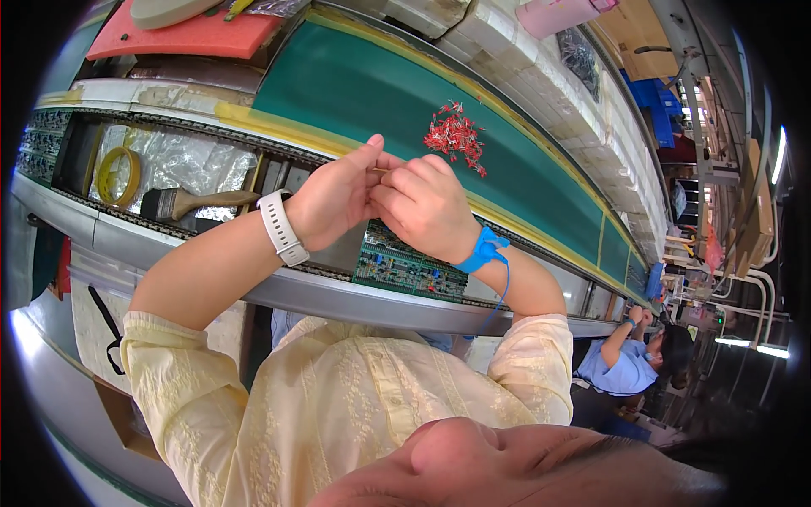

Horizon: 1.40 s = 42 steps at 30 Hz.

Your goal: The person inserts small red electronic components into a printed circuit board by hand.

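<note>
My left hand [331,196], with a white watch band [281,228] at its wrist, meets my right hand [424,207] above the rail. The fingers of both are curled and closed together at the tips. Whatever they may hold between them is too small or hidden to make out. A blue wrist strap [483,248] with a thin cord circles my right wrist. Below my right hand lies a green circuit board [405,275] set with small parts, partly covered by the hand. Beyond the hands, a loose pile of small red components with wire leads [454,137] rests on the green belt [355,80].
Left of my hands, a wooden-handled brush [198,201] and a yellow tape roll [118,177] lie by clear plastic. More boards [42,144] sit at the far left. A red foam sheet [182,38] is at the back left. A pink bottle [562,13] stands behind. Another person [621,359] works at the right.
</note>
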Each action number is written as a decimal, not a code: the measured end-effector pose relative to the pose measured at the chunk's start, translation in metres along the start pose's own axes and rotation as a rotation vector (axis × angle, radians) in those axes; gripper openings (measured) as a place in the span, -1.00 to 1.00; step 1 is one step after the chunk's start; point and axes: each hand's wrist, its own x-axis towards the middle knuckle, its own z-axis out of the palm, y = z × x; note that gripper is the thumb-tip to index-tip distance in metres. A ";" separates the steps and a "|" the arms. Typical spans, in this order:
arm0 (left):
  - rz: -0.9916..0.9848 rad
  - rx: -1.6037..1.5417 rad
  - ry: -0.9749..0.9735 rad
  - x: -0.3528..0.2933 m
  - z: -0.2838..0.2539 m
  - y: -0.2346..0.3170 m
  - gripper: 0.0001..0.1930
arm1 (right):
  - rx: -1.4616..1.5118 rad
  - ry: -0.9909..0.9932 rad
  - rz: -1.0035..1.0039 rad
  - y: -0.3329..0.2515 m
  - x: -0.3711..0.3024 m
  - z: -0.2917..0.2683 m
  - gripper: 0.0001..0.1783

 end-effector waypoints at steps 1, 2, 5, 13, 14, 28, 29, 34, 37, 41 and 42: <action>-0.014 -0.019 -0.003 -0.001 0.001 0.001 -0.55 | 0.000 0.011 -0.008 -0.001 0.003 -0.003 -0.84; -0.011 -0.019 -0.001 -0.001 0.001 0.000 -0.55 | 0.000 0.023 -0.016 -0.002 0.006 -0.007 -0.85; -0.019 -0.017 -0.014 0.001 -0.005 -0.004 -0.57 | 0.017 0.074 0.008 0.009 0.009 -0.018 -0.85; -0.042 0.312 0.063 -0.004 0.007 0.007 -0.76 | 0.001 0.069 0.020 0.019 0.007 -0.025 -0.84; -0.042 0.311 0.063 -0.004 0.006 0.008 -0.76 | 0.029 0.059 -0.003 0.021 0.007 -0.025 -0.83; 0.009 0.471 0.070 0.000 0.003 0.006 -0.81 | 0.475 0.044 0.398 0.013 -0.010 -0.032 -0.88; 0.008 0.472 0.069 0.000 0.003 0.005 -0.81 | 0.487 0.055 0.393 0.013 -0.011 -0.032 -0.88; 0.011 0.495 0.051 -0.003 0.002 0.006 -0.79 | 0.491 0.088 0.378 0.010 -0.013 -0.031 -0.89; 0.060 0.801 0.149 -0.001 0.001 0.011 -0.80 | 0.483 0.135 0.399 0.010 -0.016 -0.034 -0.89; 0.121 1.089 0.165 -0.003 -0.007 0.013 -0.83 | 0.466 -0.120 0.246 -0.001 -0.023 -0.028 -0.90; 0.153 1.193 0.164 -0.005 -0.005 0.015 -0.84 | 0.472 -0.211 0.176 -0.004 -0.024 -0.025 -0.91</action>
